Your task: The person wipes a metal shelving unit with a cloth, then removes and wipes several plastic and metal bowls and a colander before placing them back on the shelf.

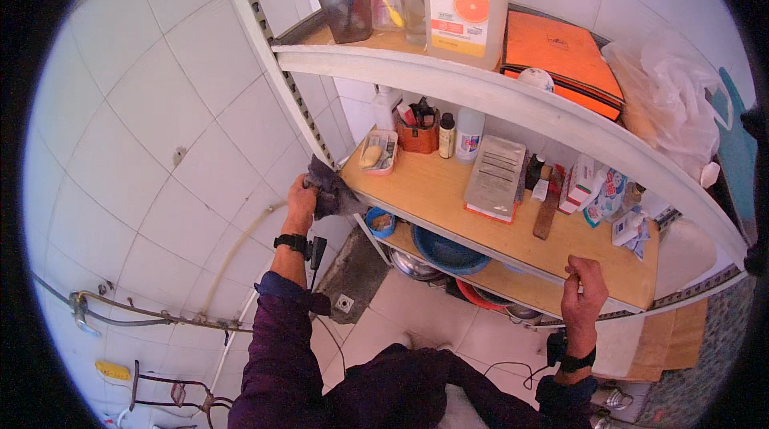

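My left hand (301,200) grips a dark grey cloth (330,190) beside the left end of the wooden middle shelf (420,188), near the white slotted upright (294,92). Over the right front edge of that shelf, my right hand (583,291) is held with its fingers curled, and no object shows in it. On the shelf stand a soap dish (387,164) with a yellow soap bar, a brown box (419,136), a small dark bottle (446,136), a clear bottle (469,134), a grey-covered packet (495,176), a reddish-brown strip (548,206) and a white and red box (577,182).
The upper shelf's white edge (480,92) crosses above, bearing toothbrush cups, a large bottle (462,2), an orange case (556,56) and a plastic bag (673,98). Below are a blue basin (450,249) and a floor drain (345,303). Tiled wall (168,128) and pipes lie left.
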The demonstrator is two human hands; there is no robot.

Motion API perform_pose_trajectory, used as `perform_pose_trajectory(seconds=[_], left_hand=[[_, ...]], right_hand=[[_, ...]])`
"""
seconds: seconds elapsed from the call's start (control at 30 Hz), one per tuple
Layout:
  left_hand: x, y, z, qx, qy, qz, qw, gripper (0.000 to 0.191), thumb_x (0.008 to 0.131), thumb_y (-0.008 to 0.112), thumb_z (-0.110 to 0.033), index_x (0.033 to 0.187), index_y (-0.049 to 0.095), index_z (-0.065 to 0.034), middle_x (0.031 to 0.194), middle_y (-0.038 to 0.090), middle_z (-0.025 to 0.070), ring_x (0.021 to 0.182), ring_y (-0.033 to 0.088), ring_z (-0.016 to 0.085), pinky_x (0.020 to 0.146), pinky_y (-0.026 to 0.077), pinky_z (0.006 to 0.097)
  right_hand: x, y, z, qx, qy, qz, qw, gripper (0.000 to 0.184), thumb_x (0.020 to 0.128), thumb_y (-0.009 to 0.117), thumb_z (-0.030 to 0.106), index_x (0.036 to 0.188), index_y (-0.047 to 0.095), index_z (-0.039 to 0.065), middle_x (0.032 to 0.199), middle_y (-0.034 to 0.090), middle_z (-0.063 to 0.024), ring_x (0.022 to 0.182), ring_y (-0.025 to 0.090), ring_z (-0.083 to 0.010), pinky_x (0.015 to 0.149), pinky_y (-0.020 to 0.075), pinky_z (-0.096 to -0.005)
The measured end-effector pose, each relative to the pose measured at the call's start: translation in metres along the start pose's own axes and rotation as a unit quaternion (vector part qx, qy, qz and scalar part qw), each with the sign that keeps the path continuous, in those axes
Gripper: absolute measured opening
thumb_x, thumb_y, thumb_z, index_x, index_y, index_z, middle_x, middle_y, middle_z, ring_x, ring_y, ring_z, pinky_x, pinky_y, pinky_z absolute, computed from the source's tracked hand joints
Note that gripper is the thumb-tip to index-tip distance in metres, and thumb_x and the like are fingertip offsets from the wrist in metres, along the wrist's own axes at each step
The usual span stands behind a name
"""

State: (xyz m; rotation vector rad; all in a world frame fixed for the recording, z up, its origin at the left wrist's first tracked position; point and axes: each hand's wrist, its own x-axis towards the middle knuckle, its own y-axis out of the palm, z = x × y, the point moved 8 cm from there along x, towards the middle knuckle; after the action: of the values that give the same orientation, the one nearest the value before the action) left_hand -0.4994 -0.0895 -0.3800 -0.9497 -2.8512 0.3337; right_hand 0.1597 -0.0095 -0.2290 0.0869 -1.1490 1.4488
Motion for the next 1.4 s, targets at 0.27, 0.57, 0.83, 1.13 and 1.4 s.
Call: perform_pose_trajectory(seconds=[0.27,0.57,0.83,1.13,1.4], left_hand=[[0.039,0.003,0.046,0.011,-0.025,-0.01,1.0,0.033,0.091,0.054,0.001,0.122,0.067,0.0013,0.104,0.073,0.0117,0.089,0.066,0.021,0.081,0.055,0.0389],[0.099,0.058,0.143,0.195,0.04,0.237,0.951,0.035,0.092,0.059,-0.012,0.121,0.069,0.0032,0.116,0.073,0.0285,0.108,0.07,0.041,0.094,0.053,0.0485],[0.135,0.101,0.116,0.035,0.033,0.309,0.95,0.037,0.088,0.065,-0.013,0.12,0.068,0.0051,0.111,0.074,0.0276,0.104,0.071,0.04,0.09,0.054,0.0445],[0.205,0.184,0.077,0.092,0.165,0.31,0.932,0.041,0.082,0.069,-0.02,0.114,0.072,0.0041,0.113,0.073,0.0279,0.109,0.069,0.045,0.093,0.055,0.0487],[0.253,0.224,0.048,0.11,0.128,0.256,0.952,0.031,0.079,0.071,-0.02,0.103,0.075,0.0006,0.104,0.074,0.0275,0.104,0.069,0.047,0.093,0.055,0.0508]], right_hand=[[0.007,0.003,0.032,-0.053,-0.049,-0.052,0.996,0.036,0.081,0.056,-0.015,0.111,0.07,-0.001,0.098,0.07,-0.018,0.086,0.07,-0.0292,0.077,0.0571,-0.0372],[0.07,-0.004,0.181,-0.096,-0.189,-0.26,0.942,0.031,0.09,0.05,-0.003,0.115,0.068,-0.005,0.105,0.07,-0.0244,0.101,0.068,-0.0367,0.087,0.057,-0.0467],[0.162,0.065,0.255,-0.272,-0.226,-0.239,0.905,0.023,0.097,0.056,-0.007,0.116,0.07,-0.006,0.127,0.068,-0.0252,0.119,0.066,-0.04,0.109,0.0495,-0.0519],[0.176,0.095,0.264,-0.326,-0.171,-0.25,0.895,0.029,0.095,0.06,-0.011,0.122,0.069,-0.003,0.132,0.065,-0.0206,0.127,0.06,-0.039,0.113,0.0464,-0.0488],[0.181,0.093,0.265,-0.362,-0.115,-0.234,0.895,0.031,0.095,0.06,-0.011,0.123,0.07,0.0,0.127,0.064,-0.0183,0.124,0.06,-0.0342,0.11,0.0473,-0.0458]])
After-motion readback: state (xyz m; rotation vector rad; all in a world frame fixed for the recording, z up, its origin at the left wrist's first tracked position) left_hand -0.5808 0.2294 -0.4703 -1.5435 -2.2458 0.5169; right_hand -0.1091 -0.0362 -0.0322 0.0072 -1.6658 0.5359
